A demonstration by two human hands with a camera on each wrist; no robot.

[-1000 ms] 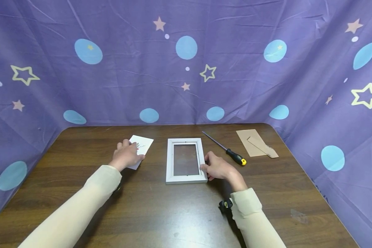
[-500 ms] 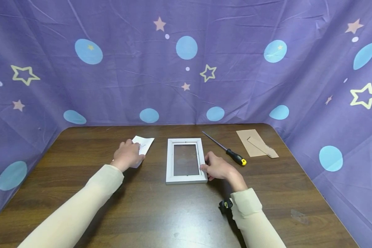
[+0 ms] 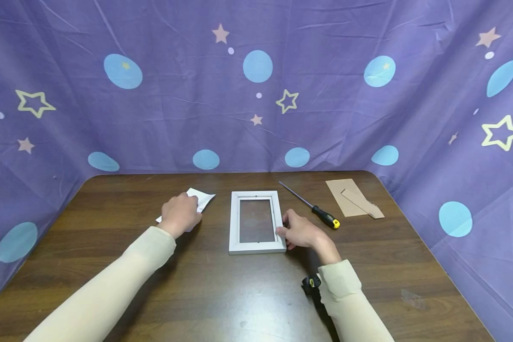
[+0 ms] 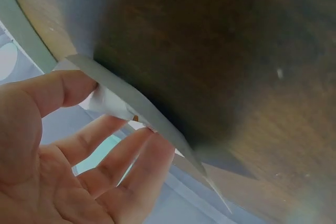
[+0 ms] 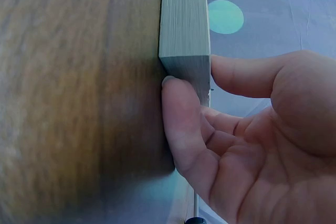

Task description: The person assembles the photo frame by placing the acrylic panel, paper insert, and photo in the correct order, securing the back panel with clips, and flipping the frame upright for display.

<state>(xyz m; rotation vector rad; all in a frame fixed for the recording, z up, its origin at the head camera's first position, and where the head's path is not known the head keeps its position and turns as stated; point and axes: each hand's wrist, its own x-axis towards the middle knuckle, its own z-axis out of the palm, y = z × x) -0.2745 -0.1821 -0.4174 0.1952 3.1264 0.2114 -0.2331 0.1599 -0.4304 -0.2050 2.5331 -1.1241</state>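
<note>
A white picture frame [image 3: 235, 223] lies on the table in the middle of the head view. My right hand [image 3: 302, 231] grips its right side near the lower corner, thumb on top and fingers against the outer edge. The right wrist view shows those fingers beside the frame's corner [image 5: 185, 19]. To the left, my left hand [image 3: 179, 214] pinches a white card [image 3: 203, 197] between thumb and fingers. In the left wrist view the card [image 4: 136, 103] bows and stands tilted off the wood. The hand hides most of the card from above.
Right of the frame lies a screwdriver [image 3: 325, 217] with a black and yellow handle. Beyond it, a tan backing board [image 3: 342, 197] with a narrow stand piece [image 3: 363, 204] sits at the back right. A patterned purple cloth [image 3: 256, 137] hangs behind the brown table [image 3: 222, 294].
My left hand has shifted slightly right with the card, which has gone from lying nearly flat to bent and tilted, its print turned out of sight. The right hand and frame have stayed put.
</note>
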